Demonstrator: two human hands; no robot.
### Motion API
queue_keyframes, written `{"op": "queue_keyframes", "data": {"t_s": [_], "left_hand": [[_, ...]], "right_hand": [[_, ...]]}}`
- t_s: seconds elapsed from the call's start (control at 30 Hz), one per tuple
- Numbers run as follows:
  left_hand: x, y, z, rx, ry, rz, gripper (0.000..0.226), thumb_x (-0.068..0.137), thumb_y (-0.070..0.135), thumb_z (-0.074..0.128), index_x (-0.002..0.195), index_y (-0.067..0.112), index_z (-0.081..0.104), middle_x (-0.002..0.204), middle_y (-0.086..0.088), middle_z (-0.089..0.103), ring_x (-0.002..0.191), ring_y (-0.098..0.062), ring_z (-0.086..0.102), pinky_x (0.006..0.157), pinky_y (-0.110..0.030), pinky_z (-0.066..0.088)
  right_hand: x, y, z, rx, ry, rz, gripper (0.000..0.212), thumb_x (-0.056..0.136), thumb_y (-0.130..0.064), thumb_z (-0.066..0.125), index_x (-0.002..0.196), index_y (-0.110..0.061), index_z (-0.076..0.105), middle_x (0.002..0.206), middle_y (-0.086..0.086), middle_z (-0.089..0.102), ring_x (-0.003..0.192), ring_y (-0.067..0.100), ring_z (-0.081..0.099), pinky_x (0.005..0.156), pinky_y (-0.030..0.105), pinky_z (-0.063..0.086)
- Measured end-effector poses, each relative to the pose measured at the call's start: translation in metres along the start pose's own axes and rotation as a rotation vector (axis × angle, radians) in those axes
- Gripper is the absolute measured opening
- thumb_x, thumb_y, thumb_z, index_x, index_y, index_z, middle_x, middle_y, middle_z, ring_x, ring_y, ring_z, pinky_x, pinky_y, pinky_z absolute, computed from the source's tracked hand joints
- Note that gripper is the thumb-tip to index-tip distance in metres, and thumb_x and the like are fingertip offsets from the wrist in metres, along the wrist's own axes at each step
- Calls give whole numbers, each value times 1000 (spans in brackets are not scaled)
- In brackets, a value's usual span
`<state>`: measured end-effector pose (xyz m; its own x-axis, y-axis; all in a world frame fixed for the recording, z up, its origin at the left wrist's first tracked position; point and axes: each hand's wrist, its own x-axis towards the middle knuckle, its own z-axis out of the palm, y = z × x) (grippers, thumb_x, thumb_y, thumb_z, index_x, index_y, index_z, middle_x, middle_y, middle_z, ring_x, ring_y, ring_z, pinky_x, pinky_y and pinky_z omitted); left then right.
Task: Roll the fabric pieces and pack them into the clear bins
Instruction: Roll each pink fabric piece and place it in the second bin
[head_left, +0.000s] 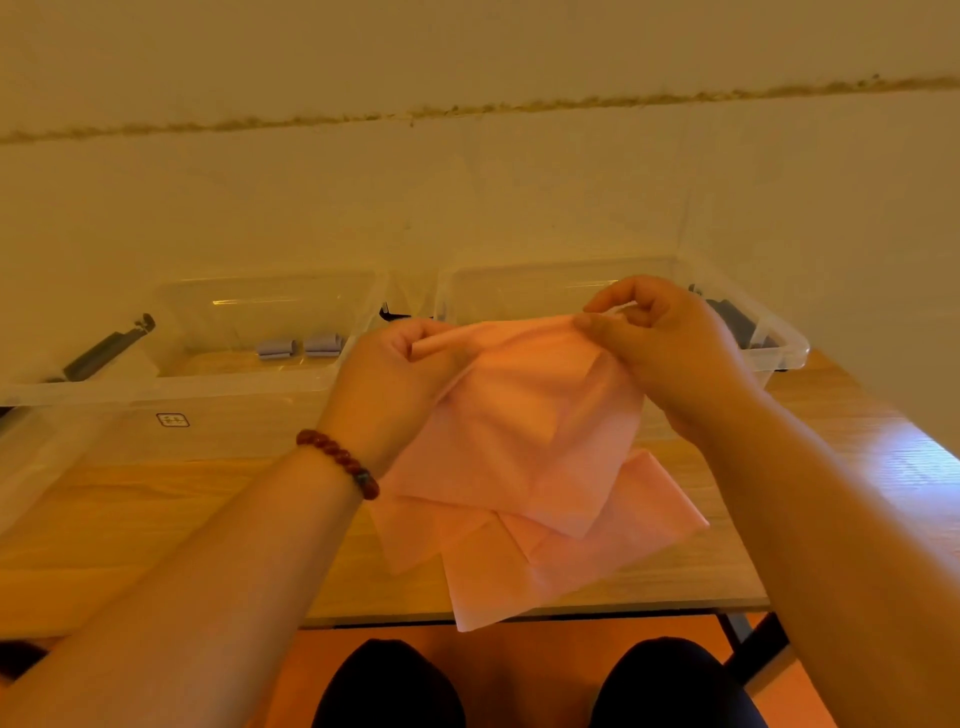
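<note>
At the middle left of the frame, the left clear bin (208, 387) stands on the wooden table (130, 509). Two small grey rolls (276, 348) lie side by side on its floor. Near the centre, the left hand (400, 364), with a bracelet (337, 460) of red beads at its wrist, grips the left end of a pink fabric piece (519, 415). The top edge of this piece is rolled into a thin tube that goes across from one hand to the other. The rest hangs down below both hands. Under it, at the lower centre, more pink pieces (545, 566) lie flat on the table. The right hand (660, 338) pinches the right end of the tube with curled fingers. The two hands are apart, each one closed on the fabric. Behind the right hand, at the middle right, stands the right clear bin (795, 348).
</note>
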<state>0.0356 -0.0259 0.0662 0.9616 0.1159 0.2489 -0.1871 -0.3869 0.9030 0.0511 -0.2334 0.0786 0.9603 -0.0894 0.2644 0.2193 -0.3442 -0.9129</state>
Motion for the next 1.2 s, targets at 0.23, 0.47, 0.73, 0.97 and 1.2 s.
{"op": "queue_keyframes", "data": {"t_s": [0.23,0.47,0.73,0.97,1.2], "left_hand": [[39,11,-3,207,32,24,35,86,36,68,54,26,56,42,18,48,42,4,43,38,-12,30],[54,2,0,68,14,-94,9,88,28,67,80,30,67,82,12,64,77,-5,58,59,-23,46],[47,4,-7,-54,-9,-79,14,90,24,64,82,35,66,95,9,66,88,-10,60,73,-27,52],[15,-2,-17,-227,-95,-63,21,87,21,67,79,38,74,98,3,72,97,-18,65,78,-32,51],[-32,-31,-10,-55,-41,-164,19,93,26,59,84,40,69,99,17,63,99,-6,54,94,-37,46]], "right_hand": [[25,0,11,-368,51,-63,5,93,-29,62,90,-30,67,86,-13,60,78,8,53,61,22,41],[-1,20,26,-588,-216,-440,40,79,-44,74,111,-22,70,114,-4,66,107,15,56,94,35,46],[2,25,25,-262,8,-348,10,89,-24,67,99,-24,68,99,-16,59,93,-6,50,78,7,40],[-12,24,18,-289,-12,-152,24,91,-37,63,114,-31,65,93,-21,61,90,1,52,65,8,35],[-50,44,29,-176,119,-80,23,92,-33,63,75,-18,66,69,-7,61,65,2,53,62,24,41]]}}
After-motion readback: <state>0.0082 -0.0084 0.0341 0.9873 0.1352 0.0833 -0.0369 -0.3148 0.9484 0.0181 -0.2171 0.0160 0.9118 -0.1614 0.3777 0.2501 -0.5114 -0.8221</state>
